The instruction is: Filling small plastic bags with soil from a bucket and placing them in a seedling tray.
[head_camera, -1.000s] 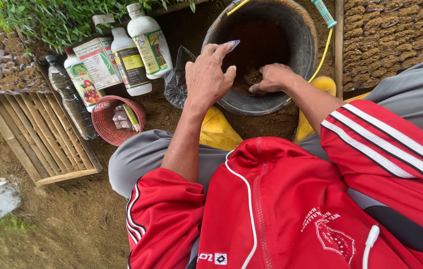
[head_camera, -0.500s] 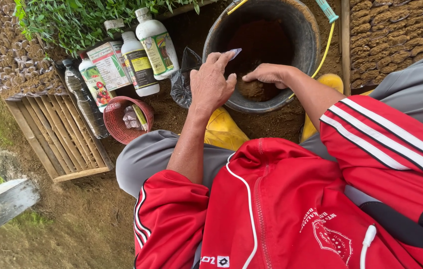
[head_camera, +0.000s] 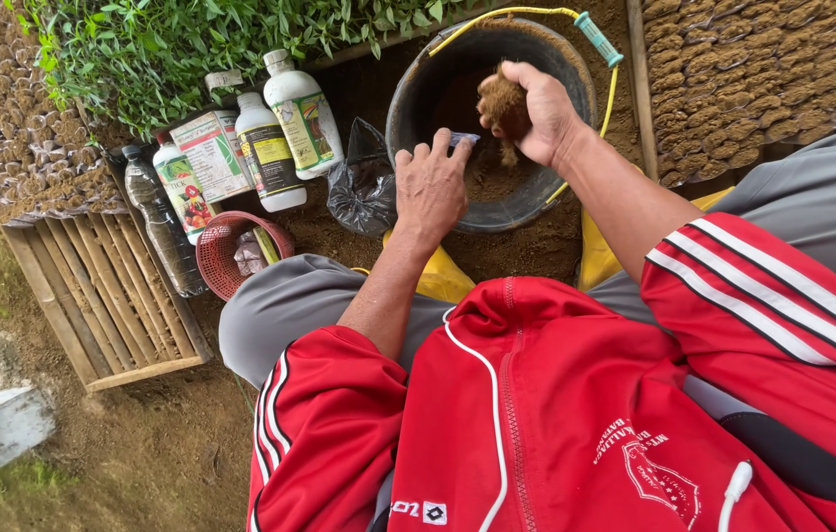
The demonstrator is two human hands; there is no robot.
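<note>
My right hand [head_camera: 544,110] is closed around a clump of brown fibrous soil [head_camera: 504,102], lifted above the black bucket [head_camera: 418,89]. My left hand [head_camera: 431,187] hovers over the bucket's near rim, fingers spread, pinching a small clear plastic bag [head_camera: 460,140] between fingertips. The bucket holds loose brown soil and has a yellow wire handle with a teal grip [head_camera: 599,39]. I sit with grey trousers and a red jacket with white stripes in the foreground.
White bottles [head_camera: 302,110] and a box stand left of the bucket, beside a dark bottle [head_camera: 164,229] and a red mesh basket [head_camera: 223,258]. A black plastic bag [head_camera: 364,185] lies by the bucket. Seedling trays [head_camera: 753,69], green seedlings [head_camera: 182,49] and a wooden slatted crate [head_camera: 103,305] surround me.
My right hand has come up out of the bucket holding a clump of soil. My left hand has dropped toward the bucket rim with the small bag.
</note>
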